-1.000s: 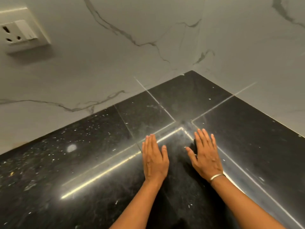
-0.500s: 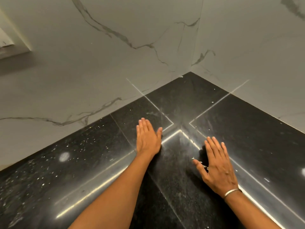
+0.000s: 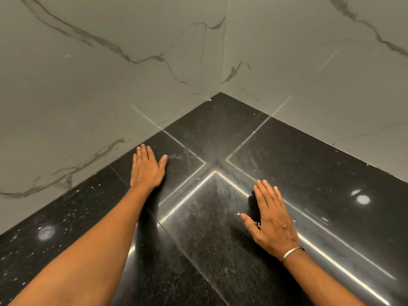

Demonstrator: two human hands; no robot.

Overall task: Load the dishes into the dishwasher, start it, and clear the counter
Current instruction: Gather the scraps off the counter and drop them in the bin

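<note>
Feels, by the gloss, like hard, stiff, slick stone: the black polished granite counter [image 3: 309,164] gives nothing to grip, so calls for flat-palm sweeps. Holds the right hand [image 3: 273,219] nearest, palm down, fingers straight and together, grasping nothing, on or just above the stone beside pale crumbs [image 3: 238,214]. Lays the left hand [image 3: 146,167] farther off, flat and released, near the grey-veined white marble wall [image 3: 110,85]. Shows no dishes or dishwasher.

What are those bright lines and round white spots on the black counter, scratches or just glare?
Head view: most likely glare. The polished counter mirrors strip lights as bright lines and lamps as round spots. The right hand throws a dark shadow beside its fingers; it and the left hand look sharp.
</note>
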